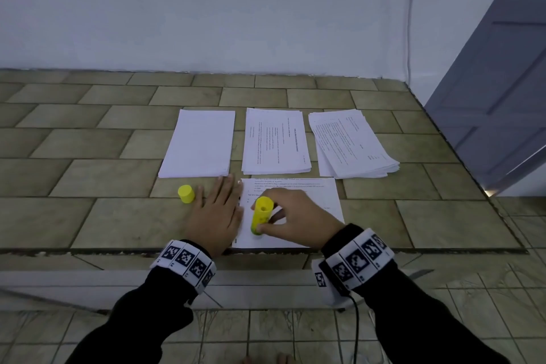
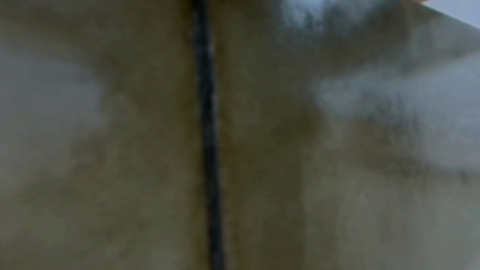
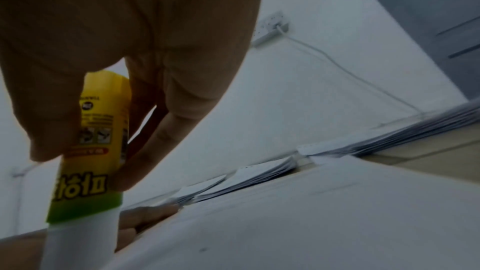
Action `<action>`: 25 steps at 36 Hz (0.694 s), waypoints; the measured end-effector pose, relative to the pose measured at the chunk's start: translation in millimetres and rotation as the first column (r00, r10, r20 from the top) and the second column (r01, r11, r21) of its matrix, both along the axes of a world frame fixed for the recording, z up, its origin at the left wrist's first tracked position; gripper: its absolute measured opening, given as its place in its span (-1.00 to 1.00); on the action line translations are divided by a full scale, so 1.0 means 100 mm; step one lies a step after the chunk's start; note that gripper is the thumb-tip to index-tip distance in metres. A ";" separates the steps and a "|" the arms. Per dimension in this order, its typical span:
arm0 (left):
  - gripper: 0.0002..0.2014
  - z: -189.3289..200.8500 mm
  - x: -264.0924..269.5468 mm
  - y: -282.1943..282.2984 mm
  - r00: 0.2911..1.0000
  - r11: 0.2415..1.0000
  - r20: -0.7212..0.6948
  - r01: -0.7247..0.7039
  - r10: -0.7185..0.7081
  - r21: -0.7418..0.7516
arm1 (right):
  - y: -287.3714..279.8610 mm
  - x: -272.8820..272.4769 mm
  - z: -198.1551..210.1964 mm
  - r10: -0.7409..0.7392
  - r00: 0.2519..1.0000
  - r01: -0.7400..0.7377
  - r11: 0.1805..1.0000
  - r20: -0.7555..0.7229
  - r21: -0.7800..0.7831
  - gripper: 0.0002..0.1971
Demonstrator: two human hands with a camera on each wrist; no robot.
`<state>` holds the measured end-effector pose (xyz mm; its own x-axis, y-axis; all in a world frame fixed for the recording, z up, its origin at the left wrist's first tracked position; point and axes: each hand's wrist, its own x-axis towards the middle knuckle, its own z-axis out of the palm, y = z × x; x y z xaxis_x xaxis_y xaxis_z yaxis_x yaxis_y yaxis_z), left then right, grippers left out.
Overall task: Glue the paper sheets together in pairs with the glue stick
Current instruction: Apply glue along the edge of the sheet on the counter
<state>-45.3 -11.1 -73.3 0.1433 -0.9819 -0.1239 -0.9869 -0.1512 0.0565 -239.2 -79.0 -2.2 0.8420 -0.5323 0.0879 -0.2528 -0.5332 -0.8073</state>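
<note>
**Glue going onto the front sheet**

Head view: the right hand (image 1: pixel 291 216) has its fingers wrapped round the glue stick (image 1: pixel 261 216), tip down on the sheet (image 1: pixel 319 195) lying nearest the surface's (image 1: pixel 88 216) front edge. Left of the sheet, the left hand (image 1: pixel 218 210) lies flat, fingers straight, touching its edge. The cap (image 1: pixel 186 194) stands left of that hand. Three stacks (image 1: pixel 276 142) lie behind the sheet.

Left wrist view: blurred surface only.

Right wrist view: the white glue end meets the sheet. Next, likely, spreading glue, then a partner sheet.
</note>
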 end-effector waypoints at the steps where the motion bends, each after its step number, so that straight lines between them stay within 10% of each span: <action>1: -0.16 0.00 0.00 0.00 1.000 1.000 -0.004 0.002 -0.002 0.000 | 0.00 0.04 -0.01 0.013 1.000 -0.013 1.000 -0.012 -0.008 -0.73; 25: -0.23 -0.04 0.02 0.02 0.999 0.998 -0.051 0.015 -0.018 -0.061 | -0.67 0.50 0.14 -0.155 0.968 0.141 0.987 -0.197 -0.082 -0.79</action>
